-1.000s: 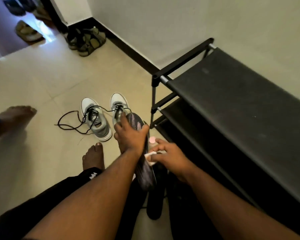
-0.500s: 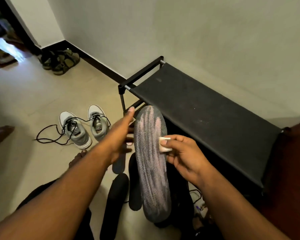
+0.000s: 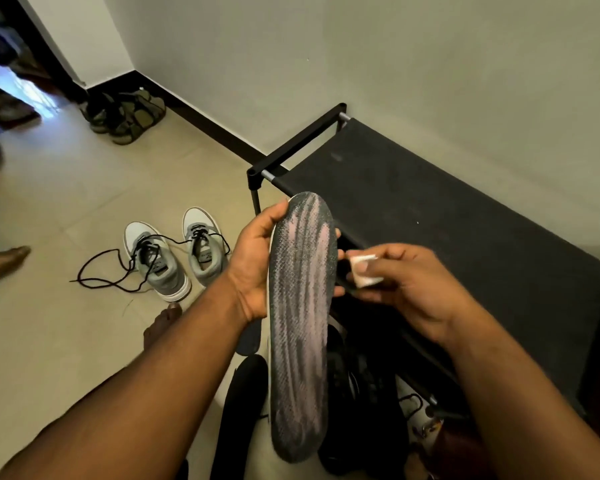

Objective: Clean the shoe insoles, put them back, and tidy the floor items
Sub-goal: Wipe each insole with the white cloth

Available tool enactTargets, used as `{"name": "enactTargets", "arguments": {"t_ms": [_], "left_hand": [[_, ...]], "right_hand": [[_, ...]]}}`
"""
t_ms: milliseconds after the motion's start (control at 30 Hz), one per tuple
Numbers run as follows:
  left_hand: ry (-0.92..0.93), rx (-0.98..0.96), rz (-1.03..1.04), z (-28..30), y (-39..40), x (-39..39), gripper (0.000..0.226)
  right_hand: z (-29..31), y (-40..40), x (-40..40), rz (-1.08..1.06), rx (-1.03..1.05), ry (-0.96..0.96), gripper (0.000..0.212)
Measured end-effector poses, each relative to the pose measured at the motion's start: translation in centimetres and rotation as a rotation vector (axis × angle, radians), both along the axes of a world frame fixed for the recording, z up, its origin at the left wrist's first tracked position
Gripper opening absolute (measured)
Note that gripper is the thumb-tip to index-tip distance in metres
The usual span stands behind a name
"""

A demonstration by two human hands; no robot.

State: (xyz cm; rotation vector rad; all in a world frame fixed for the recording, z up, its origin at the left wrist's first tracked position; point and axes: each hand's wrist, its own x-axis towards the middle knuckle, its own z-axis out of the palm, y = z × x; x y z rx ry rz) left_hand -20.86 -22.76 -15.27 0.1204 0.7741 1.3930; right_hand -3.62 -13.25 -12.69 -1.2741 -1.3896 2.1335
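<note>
Two grey sneakers (image 3: pixel 174 258) stand side by side on the tiled floor (image 3: pixel 66 209) at the left, toes pointing far, their dark laces (image 3: pixel 101 275) loose and trailing over the tiles toward the left. Farther off, near the dark skirting in the corner, a pair of olive sandals (image 3: pixel 129 116) sits against the wall. A bare foot (image 3: pixel 161 325) rests on the floor just near of the sneakers.

Right of the sneakers, the left hand (image 3: pixel 253 265) grips the insole (image 3: pixel 300 327) by its left edge, thumb at the top left rim and fingertips showing past the right edge. The insole is held up off the floor, lengthwise, its toe end far and its heel end near; its dark textured face is streaked with pale pinkish marks. Beneath it on the floor lie other dark insoles (image 3: pixel 243 410) and dark shoes (image 3: pixel 361 393), partly hidden.

Just right of the insole, the right hand (image 3: pixel 406 289) pinches a small white wipe (image 3: pixel 362 270) between thumb and curled fingers, close beside the insole's right edge; whether it touches is unclear. Behind both hands stands a black shoe rack (image 3: pixel 447 209), against the wall.
</note>
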Motion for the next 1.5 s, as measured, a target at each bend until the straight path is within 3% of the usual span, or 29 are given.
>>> {"name": "enactTargets", "arguments": {"t_ms": [133, 333, 433, 967, 1300, 1500], "left_hand": [[-0.062, -0.045, -0.077, -0.9, -0.6, 1.0, 0.062], [-0.065, -0.157, -0.219, -1.1, -0.4, 2.6, 0.065], [-0.039, -0.223, -0.255, -1.0, 0.2, 2.8, 0.078], [0.045, -0.263, -0.279, 0.1, 1.6, 2.9, 0.067], [0.123, -0.23, -0.088, 0.7, 2.7, 2.8, 0.064], [0.154, -0.19, 0.023, 1.3, 2.9, 3.1, 0.058]], "right_hand": [[0.4, 2.0, 1.2, -0.167, 0.389, -0.08, 0.008], [-0.6, 1.9, 1.0, 0.005, 1.035, -0.087, 0.022], [-0.9, 1.9, 0.6, 0.035, 1.192, -0.027, 0.016], [-1.9, 2.4, -0.3, 0.135, 1.303, -0.08, 0.016], [-1.8, 3.0, -0.4, 0.088, 1.156, -0.161, 0.015], [-1.0, 2.9, 0.0, 0.25, 1.027, -0.238, 0.015]]}}
